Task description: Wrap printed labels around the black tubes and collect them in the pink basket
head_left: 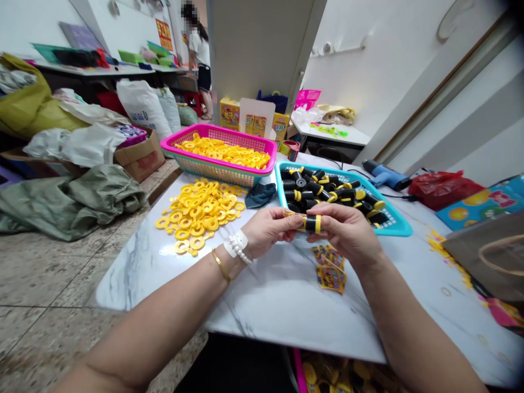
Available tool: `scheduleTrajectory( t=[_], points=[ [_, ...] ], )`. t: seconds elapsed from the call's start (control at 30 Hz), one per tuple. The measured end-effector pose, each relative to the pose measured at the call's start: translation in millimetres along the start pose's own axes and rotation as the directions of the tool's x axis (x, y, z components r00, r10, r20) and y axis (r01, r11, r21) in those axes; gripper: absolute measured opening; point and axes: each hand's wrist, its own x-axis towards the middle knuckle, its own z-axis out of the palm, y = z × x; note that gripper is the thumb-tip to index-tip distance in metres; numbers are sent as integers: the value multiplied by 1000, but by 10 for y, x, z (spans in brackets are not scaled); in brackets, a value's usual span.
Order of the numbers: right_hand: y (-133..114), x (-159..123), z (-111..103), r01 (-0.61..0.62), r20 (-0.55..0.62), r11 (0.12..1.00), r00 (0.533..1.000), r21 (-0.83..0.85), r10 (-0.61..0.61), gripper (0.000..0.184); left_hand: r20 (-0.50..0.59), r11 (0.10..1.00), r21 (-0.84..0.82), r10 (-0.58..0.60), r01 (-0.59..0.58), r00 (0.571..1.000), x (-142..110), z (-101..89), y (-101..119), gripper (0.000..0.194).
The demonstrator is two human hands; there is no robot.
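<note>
A small black cylinder with a yellow end (313,224) is held level between my two hands above the table. My left hand (266,232) pinches its left end, where a strip of colourful printed film shows by the thumb. My right hand (347,229) grips the yellow end with thumb and fingers. Below the hands lie several printed plastic labels (331,268). Just behind them stands a turquoise basket (399,225) holding many black cylinders with yellow caps (315,188). To the left spreads a heap of yellow ring-shaped pieces (200,210).
A pink basket (164,144) of yellow pieces sits at the table's back left, beside a dark cloth (261,195). A blue heat gun (387,174), red bag (442,188) and paper bag (487,262) stand at right. Another person (200,54) stands far back.
</note>
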Motion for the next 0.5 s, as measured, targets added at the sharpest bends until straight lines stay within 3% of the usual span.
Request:
scheduleTrajectory(
  t=[0.13,0.2,0.33,0.5],
  points=[
    [12,-20,115,61,-84,997,994,-53,-66,35,-127,984,75,168,-159,978,-11,20,82,46],
    [25,-45,147,154,-97,979,981,-132,-168,42,-119,977,119,191,-177,974,-23,35,107,44],
    [49,-84,134,270,-118,916,942,-298,-316,39,-90,952,195,255,-234,963,-35,51,87,38],
    [31,-88,126,260,-115,895,940,-362,-320,31,-44,873,408,312,-267,949,-22,-17,18,28]
  ],
)
